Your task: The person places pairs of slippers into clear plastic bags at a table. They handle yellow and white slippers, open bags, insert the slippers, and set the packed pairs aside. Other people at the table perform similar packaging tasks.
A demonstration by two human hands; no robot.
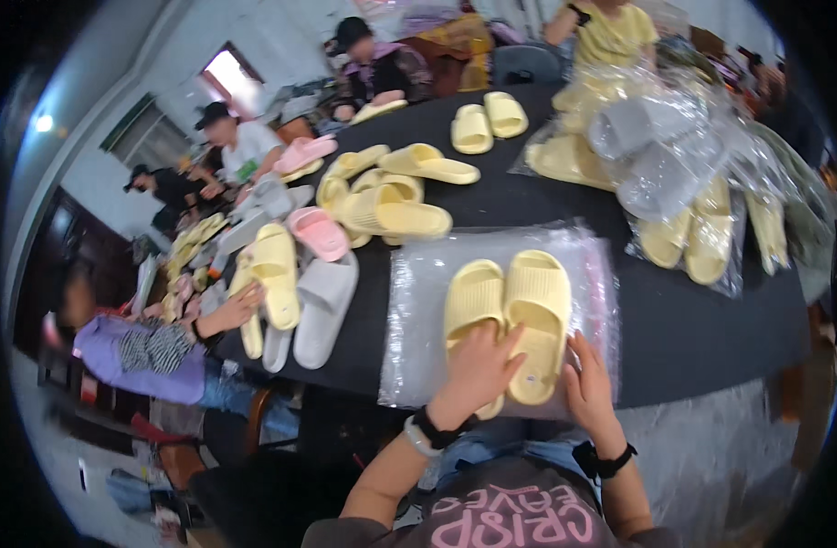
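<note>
The yellow slippers (510,320) lie side by side on a clear plastic bag (418,301) at the table's near edge, long axes pointing away (toes outward); left hand (478,370) presses flat on their heels, right hand (590,388) rests open just beside.

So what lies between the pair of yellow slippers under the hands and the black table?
In the head view, a clear plastic bag lies flat between the yellow slippers and the black table; both hands, left and right, rest on the slippers.
</note>
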